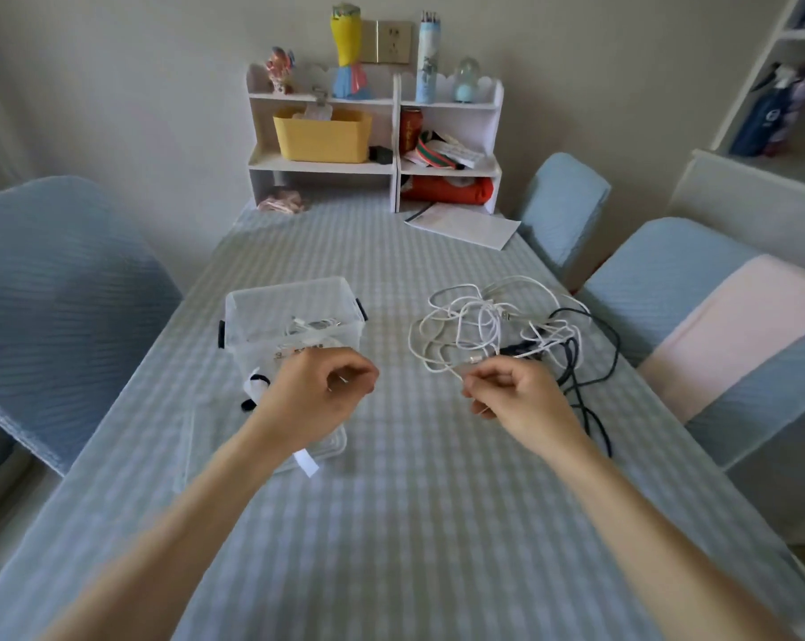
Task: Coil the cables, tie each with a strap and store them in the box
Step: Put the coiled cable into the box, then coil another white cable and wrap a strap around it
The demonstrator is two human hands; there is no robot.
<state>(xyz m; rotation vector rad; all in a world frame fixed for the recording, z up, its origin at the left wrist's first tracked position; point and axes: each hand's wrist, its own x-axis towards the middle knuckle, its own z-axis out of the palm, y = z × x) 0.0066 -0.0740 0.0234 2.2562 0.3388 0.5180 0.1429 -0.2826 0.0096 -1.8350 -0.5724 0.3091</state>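
A tangle of white cables and a black cable lies on the table at centre right. My right hand is closed on the end of a white cable at the near edge of the tangle. A clear plastic box stands at centre left, with a coiled white cable inside. My left hand hovers in front of the box, fingers curled; whether it holds anything I cannot tell. White and black straps lie left of that hand. The box's clear lid lies flat under my left wrist.
A white desk shelf with a yellow bin and knick-knacks stands at the table's far end. Papers lie near it. Blue-covered chairs flank the table on the left and the right.
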